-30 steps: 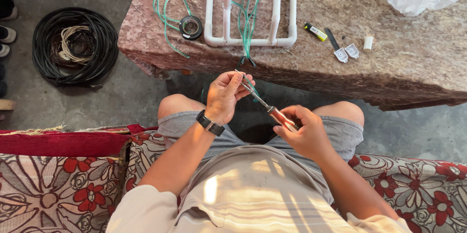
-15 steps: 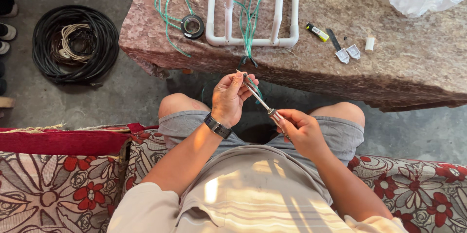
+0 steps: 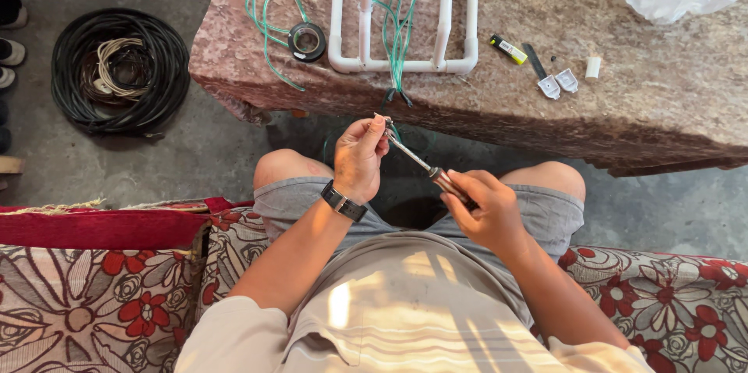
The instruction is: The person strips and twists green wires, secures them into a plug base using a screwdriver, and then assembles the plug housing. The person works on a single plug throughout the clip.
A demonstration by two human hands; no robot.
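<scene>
Screwdriver (image 3: 417,161) sits over the lap, below the stone table's edge (image 3: 436,120), with a white pipe frame (image 3: 401,63), green wire (image 3: 269,10) and tape roll (image 3: 307,41) lying up top. It slants from lower right up to upper left. The right hand (image 3: 481,209) is wrapped shut around the handle, the left hand (image 3: 360,156) pinches something tiny at the tip, with bare floor open between the knees.

Soft, even daylight, sharp focus throughout, sunlit streaks across the shirt (image 3: 389,303), deep shadow under the table (image 3: 662,108).
</scene>
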